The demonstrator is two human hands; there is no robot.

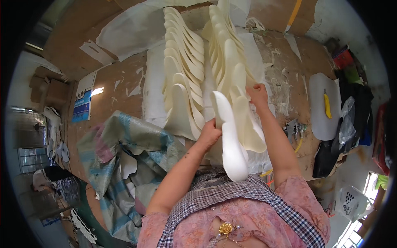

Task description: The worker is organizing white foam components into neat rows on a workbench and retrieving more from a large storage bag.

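We count two rows of cream, insole-shaped pieces standing in overlapping ranks on the surface (308, 149): the left row (182, 82) and the right row (239, 78), each with roughly ten or more pieces, too tightly lapped for us to give an exact number. We see one white insole (228, 136) in front of the right row, its long side toward us and its lower end near the checked apron (231, 191) (a second edge shows behind its lower part, so we cannot tell whether it is one piece or two)

There are two hands at work. The left hand (211, 133) is clamped on the left edge of the white insole, knuckles up, its forearm rising from the lower edge and slanting to the right. The right hand (258, 96) is farther forward, its arm reaching up and leaning left, the fingers curled beside the right row's outer side; we cannot tell whether they pinch a piece there

To the left we find one striped sack (144, 134), slumped open with white pieces inside. To the right, one yellow-handled tool (327, 103) lies on one pale board (318, 126). One other person (43, 180) bends over at the far left
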